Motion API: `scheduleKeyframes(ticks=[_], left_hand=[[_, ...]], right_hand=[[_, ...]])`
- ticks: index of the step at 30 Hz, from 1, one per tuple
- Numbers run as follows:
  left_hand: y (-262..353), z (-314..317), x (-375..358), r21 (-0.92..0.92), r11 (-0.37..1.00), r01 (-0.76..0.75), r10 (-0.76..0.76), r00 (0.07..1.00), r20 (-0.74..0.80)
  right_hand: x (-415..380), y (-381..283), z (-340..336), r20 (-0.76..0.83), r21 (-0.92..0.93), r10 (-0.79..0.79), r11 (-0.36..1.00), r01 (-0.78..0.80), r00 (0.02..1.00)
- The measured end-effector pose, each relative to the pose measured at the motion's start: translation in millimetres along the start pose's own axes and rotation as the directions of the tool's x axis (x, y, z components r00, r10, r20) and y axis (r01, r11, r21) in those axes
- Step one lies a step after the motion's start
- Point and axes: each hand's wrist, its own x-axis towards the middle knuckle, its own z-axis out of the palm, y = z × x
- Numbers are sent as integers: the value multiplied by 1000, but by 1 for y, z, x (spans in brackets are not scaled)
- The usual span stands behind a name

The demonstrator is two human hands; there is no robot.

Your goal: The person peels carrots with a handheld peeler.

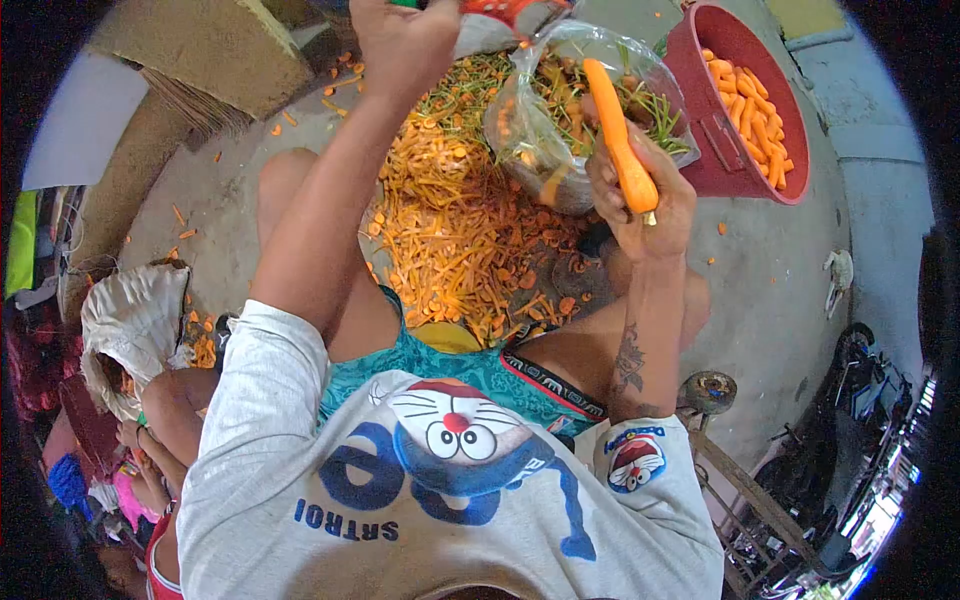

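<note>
My right hand point(665, 200) is closed around a peeled orange carrot point(615, 130), its stem end pointing down toward me. My left hand point(405, 45) is raised at the top edge of the view, with fingers curled around a green object point(405, 3) that is mostly cut off by the frame. Between my legs lies a heap of carrot peelings and cut ends point(440, 230). A clear plastic bag point(510, 120) with carrots and green stalks stands just behind the right hand.
A red tub point(685, 100) full of peeled carrots point(755, 115) leans at the upper right. Another person's hand point(145, 455) and a pale sack point(130, 320) are at the left. A wheeled metal frame point(735, 480) stands at the lower right. Carrot scraps dot the concrete floor point(770, 270).
</note>
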Motion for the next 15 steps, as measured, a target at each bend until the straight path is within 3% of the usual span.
scheduleKeyframes(ticks=[2, 3, 5, 6, 8, 9, 11, 12, 13, 15], left_hand=[[-20, -4, -3, 291, 956, -47, 17, 994, 104], [-15, -8, -10, 307, 951, -36, 2, 994, 111], [-6, 5, -26, 478, 873, -96, -188, 838, 512], [9, 8, -29, 478, 873, -94, -188, 841, 508], [44, 12, -27, 366, 930, -32, -239, 704, 669], [36, 13, -27, 362, 932, -33, -237, 700, 674], [4, 15, -33, 406, 913, -50, -312, 554, 771], [0, 12, -34, 512, 848, -137, -361, 558, 747], [-5, 9, -32, 522, 842, -137, -364, 571, 736], [-9, 7, -32, 523, 850, -61, -431, 490, 758]], right_hand=[[4, 0, 6, -47, 49, 29, 998, -27, 998], [1, -1, 10, -47, 67, 45, 997, -42, 998], [5, -1, 1, -18, 53, 69, 996, -68, 997], [7, -1, 0, -15, 49, 70, 996, -69, 997], [6, 0, 0, -36, 30, 64, 998, -63, 997], [4, 0, 0, -42, 32, 61, 998, -60, 997], [0, -2, 4, 69, 79, 50, 995, -55, 996], [-2, -3, 6, 84, 74, 52, 996, -59, 995], [-5, -3, 5, 121, 49, -9, 999, 3, 993], [1, 5, 0, 155, 37, -72, 997, 67, 985]])
